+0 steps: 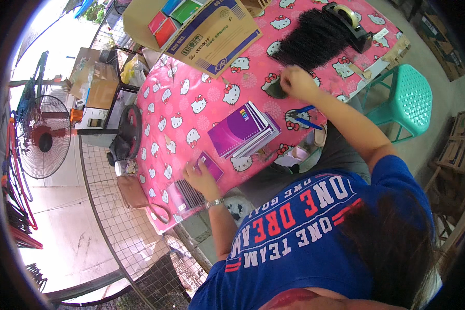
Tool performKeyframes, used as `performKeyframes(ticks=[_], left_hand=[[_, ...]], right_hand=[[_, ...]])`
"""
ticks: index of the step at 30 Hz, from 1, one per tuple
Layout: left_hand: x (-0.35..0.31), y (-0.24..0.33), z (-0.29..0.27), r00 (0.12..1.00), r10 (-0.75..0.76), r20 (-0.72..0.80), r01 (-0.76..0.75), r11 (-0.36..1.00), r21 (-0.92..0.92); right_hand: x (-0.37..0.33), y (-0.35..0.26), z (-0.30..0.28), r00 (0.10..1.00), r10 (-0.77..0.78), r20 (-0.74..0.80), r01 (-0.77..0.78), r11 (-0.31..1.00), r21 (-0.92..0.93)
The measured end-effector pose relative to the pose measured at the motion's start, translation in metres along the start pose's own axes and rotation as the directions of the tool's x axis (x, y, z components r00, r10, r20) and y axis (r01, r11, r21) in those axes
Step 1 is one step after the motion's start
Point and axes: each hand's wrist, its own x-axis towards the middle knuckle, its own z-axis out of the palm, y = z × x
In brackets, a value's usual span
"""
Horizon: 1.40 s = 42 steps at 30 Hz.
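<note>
My left hand (201, 180) has its fingers closed on the edge of a thin purple notebook (212, 166), low over the pink patterned tablecloth. Below its wrist lies a small stack of notebooks with black spiral bindings (190, 195). Further right, a taller stack of purple notebooks (237, 129) sits between my hands. My right hand (298, 83) is curled beside a dark rounded piece (276, 89); what its fingers hold is too small to make out. Just beyond it spreads a heap of black spiral binding coils (312, 41).
A tape dispenser (350, 26) stands behind the coils. A cardboard box (212, 41) with colourful notebooks occupies the far side. Blue-handled pliers (309, 123) lie by the near edge. A green stool (405, 98) stands right; a fan (44, 137) stands left.
</note>
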Motion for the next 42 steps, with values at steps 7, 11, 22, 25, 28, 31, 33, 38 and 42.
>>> performKeyframes(ticks=[7, 11, 22, 25, 28, 31, 33, 38, 42], left_hand=[[-0.005, 0.165, -0.023, 0.538, 0.821, 0.189, -0.819, 0.563, -0.112], [-0.014, 0.153, -0.021, 0.554, 0.778, 0.297, -0.779, 0.610, -0.143], [0.034, 0.182, -0.028, 0.633, 0.733, 0.247, -0.655, 0.678, -0.334], [0.030, 0.187, -0.020, 0.669, 0.717, 0.195, -0.667, 0.695, -0.268], [0.029, 0.188, -0.010, 0.716, 0.684, 0.139, -0.646, 0.725, -0.239], [0.029, 0.188, -0.008, 0.732, 0.671, 0.113, -0.640, 0.736, -0.223], [0.029, 0.188, -0.007, 0.733, 0.673, 0.104, -0.640, 0.733, -0.229], [0.026, 0.186, -0.009, 0.711, 0.695, 0.112, -0.654, 0.711, -0.258], [0.026, 0.182, -0.013, 0.710, 0.687, 0.155, -0.644, 0.723, -0.251]], right_hand=[[0.062, 0.019, 0.036, 0.988, 0.133, 0.071, -0.070, 0.822, -0.565], [0.063, 0.017, 0.019, 0.986, 0.147, 0.080, -0.094, 0.882, -0.461], [0.034, -0.126, -0.081, 0.934, -0.350, 0.065, 0.268, 0.810, 0.521], [0.022, -0.129, -0.078, 0.930, -0.366, 0.014, 0.309, 0.804, 0.507], [0.020, -0.130, -0.076, 0.931, -0.355, -0.080, 0.345, 0.791, 0.505], [0.021, -0.137, -0.074, 0.894, -0.430, -0.122, 0.440, 0.799, 0.410], [0.020, -0.141, -0.078, 0.869, -0.479, -0.124, 0.491, 0.804, 0.334], [0.021, -0.139, -0.086, 0.891, -0.441, 0.107, 0.283, 0.725, 0.628], [0.025, -0.146, -0.093, 0.834, -0.525, 0.170, 0.316, 0.708, 0.632]])
